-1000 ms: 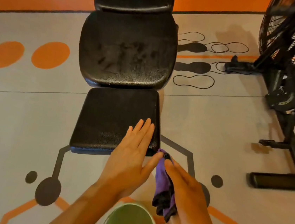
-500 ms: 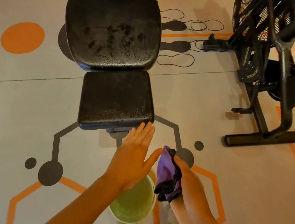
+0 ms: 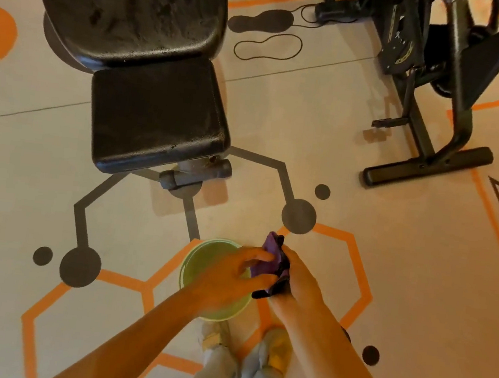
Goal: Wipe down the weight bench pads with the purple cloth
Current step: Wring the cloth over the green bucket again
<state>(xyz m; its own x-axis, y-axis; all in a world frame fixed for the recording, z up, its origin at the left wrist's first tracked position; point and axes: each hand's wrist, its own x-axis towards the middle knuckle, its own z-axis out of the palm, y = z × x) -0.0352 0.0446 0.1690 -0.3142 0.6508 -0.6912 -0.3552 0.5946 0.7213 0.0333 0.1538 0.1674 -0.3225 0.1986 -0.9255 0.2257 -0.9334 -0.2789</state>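
Observation:
The black weight bench stands ahead of me, its square seat pad nearest and the wider back pad beyond it, streaked with damp marks. The purple cloth is bunched between both hands, well short of the bench. My right hand grips the cloth from the right side. My left hand pinches its left edge with fingers and thumb, above a green bucket on the floor.
An exercise bike with a black floor foot stands to the right of the bench. The bench's grey front foot bar sticks out below the seat pad. My shoes are just behind the bucket.
My left hand left the seat pad, drew back and took hold of the cloth. I have stepped back, so the bench lies farther away and the bucket is under my hands.

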